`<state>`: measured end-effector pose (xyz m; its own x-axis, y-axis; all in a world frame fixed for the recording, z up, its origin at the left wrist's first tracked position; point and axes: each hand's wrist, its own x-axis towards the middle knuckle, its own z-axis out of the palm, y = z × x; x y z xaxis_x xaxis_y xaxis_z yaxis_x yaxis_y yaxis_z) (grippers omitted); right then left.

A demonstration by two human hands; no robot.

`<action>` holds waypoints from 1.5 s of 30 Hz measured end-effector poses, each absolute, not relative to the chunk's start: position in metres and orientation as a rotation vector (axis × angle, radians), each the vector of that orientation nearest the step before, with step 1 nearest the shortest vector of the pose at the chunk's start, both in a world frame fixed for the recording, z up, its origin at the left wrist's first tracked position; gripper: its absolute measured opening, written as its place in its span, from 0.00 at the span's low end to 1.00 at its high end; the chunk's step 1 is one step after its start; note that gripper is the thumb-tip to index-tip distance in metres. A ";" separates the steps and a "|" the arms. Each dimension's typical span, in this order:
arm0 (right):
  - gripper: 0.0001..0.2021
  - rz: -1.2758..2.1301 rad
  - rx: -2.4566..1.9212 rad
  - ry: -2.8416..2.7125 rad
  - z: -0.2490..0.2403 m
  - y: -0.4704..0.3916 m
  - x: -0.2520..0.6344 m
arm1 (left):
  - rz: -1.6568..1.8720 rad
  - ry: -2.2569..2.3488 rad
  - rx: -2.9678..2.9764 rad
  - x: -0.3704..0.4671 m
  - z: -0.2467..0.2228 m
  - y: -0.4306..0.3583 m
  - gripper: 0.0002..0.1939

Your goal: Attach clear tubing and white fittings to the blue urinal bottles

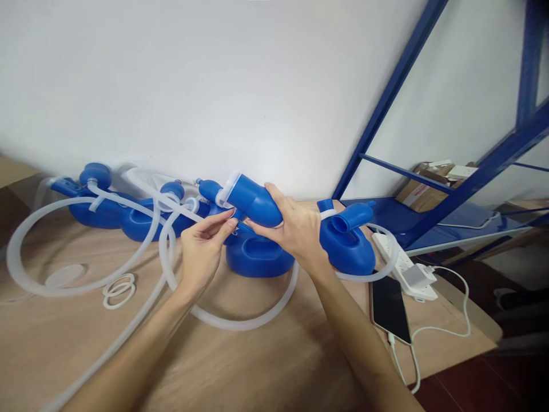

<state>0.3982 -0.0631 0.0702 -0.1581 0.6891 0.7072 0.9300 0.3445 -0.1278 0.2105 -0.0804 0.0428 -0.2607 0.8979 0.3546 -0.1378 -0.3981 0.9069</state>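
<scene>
My right hand (295,226) is wrapped round the lower end of a blue curved plastic urinal head (257,200), held tilted above the table. A white translucent rim or cap (229,189) fits over its wide upper end. With thumb and fingers pinched together, my left hand (206,243) grips around a small blue nozzle on the underside of that head; the fingertips hide most of it. Below both hands a blue urinal bottle (261,260) with a hand hole rests on the table. A white hose (244,324) curves across the table in front of this bottle.
More blue bottles (96,213) and looped white hoses (26,274) lie to the left, near white rings (119,290) and a round white disc (65,276). Rightward are another blue bottle (349,249), a power strip (398,263), a phone (389,309) and a blue metal rack (386,86).
</scene>
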 end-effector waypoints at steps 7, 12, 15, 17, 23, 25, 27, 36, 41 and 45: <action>0.44 -0.385 -1.381 -1.893 0.072 -0.064 0.399 | 1.819 0.948 1.115 0.213 0.047 -0.081 0.15; 0.43 -0.391 -1.329 -1.888 0.073 -0.067 0.399 | 1.701 0.862 0.959 0.206 0.060 -0.078 0.15; 0.42 -0.397 -1.312 -1.885 0.075 -0.068 0.400 | 1.605 0.858 0.924 0.202 0.064 -0.077 0.16; 0.42 -0.403 -1.306 -1.877 0.075 -0.068 0.402 | 1.574 0.865 0.882 0.203 0.065 -0.078 0.16; 0.42 -0.494 -1.347 -1.890 0.074 -0.068 0.403 | 1.498 0.888 0.651 0.213 0.067 -0.082 0.10; 0.42 -0.519 -1.375 -1.887 0.072 -0.068 0.402 | 1.476 0.872 0.591 0.216 0.067 -0.083 0.08; 0.43 -0.510 -1.382 -1.879 0.071 -0.068 0.401 | 1.486 0.853 0.604 0.216 0.067 -0.083 0.08; 0.39 -0.504 -1.217 -2.127 0.076 -0.055 0.416 | 1.364 0.986 1.333 0.183 0.073 -0.076 0.29; 0.36 -0.422 -0.980 -2.408 0.076 -0.050 0.427 | 1.134 1.042 1.720 0.167 0.086 -0.087 0.51; 0.41 -0.402 -0.994 -2.312 0.067 -0.040 0.438 | 1.191 1.255 1.964 0.170 0.084 -0.089 0.36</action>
